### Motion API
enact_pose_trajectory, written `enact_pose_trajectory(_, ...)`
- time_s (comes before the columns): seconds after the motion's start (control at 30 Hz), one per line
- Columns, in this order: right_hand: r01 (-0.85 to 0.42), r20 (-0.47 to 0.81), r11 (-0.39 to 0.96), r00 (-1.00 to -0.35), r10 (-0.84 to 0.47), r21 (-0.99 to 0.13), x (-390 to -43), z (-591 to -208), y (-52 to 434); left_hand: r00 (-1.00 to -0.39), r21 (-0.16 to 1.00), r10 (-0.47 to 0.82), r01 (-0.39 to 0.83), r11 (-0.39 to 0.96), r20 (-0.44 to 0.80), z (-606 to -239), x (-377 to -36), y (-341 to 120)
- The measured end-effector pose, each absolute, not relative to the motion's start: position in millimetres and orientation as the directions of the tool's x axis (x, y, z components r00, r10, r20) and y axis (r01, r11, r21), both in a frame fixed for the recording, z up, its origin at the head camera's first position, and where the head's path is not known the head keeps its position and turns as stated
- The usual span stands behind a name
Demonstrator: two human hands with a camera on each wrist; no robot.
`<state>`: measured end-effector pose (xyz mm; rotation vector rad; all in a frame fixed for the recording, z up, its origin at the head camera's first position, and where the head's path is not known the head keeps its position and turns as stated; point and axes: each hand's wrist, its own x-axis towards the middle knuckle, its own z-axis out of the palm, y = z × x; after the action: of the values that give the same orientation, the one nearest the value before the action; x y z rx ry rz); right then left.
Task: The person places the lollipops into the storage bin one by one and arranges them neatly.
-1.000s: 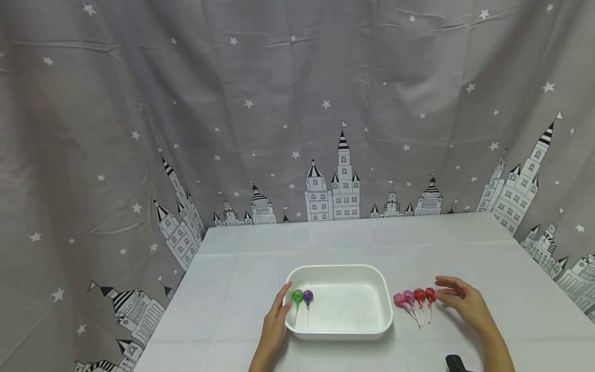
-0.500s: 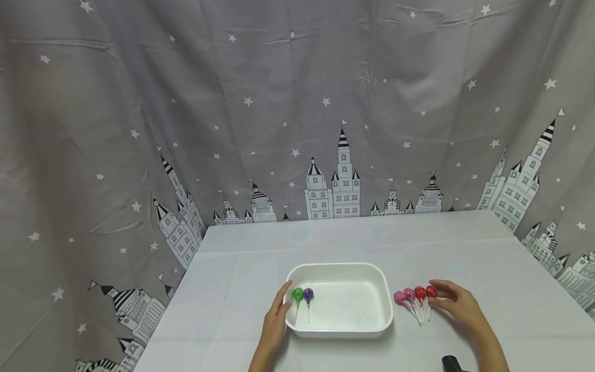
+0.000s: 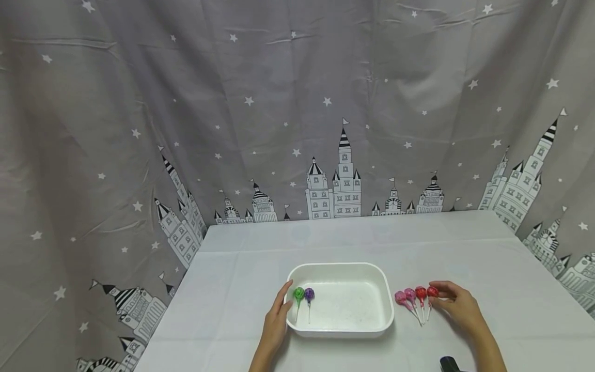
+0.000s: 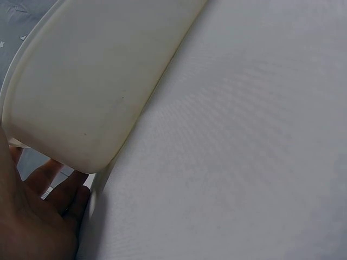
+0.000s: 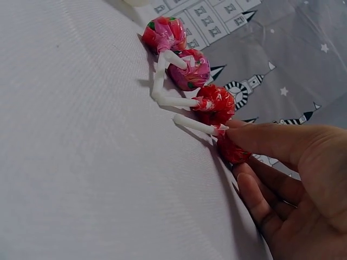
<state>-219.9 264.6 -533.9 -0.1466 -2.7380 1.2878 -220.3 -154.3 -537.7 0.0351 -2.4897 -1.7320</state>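
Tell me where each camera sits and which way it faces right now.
Head: above, looking forward and down at the table; both hands show, left hand at the white tray, right hand by the lollipops.
Left wrist: low beside the tray's outer wall; palm shows.
Right wrist: low, facing the lollipops; fingers touch the nearest red one.
Shared: head and right wrist both show the four lollipops.

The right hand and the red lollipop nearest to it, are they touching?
Touching. The right wrist view shows the right hand with a fingertip on the red lollipop, at its stick's base.
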Motion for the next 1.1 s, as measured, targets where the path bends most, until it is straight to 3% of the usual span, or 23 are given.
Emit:
enact_pose_trajectory(0.37,0.06,0.064,0.634,-0.983,0.171,-0.771,-218.9,-533.8,262.4,-0.994,0.938,-0.082,0.044,0.344,0.077,-538.2,-218.7,-154.6)
enact_pose_trajectory(0.77,0.106,0.009,0.544,-0.979,0.204,-0.832,-216.5,-526.5,262.9,-0.994,0.941,-0.079,0.051,0.335,0.081,-537.4,-219.5,-154.8)
enact_pose_trajectory(1.1,0.026,0.075,0.493,-0.98,0.184,-0.87,-216.2,-527.5,267.8,-0.994,0.944,-0.077,0.044,0.328,0.074,-535.6,-217.5,-154.6)
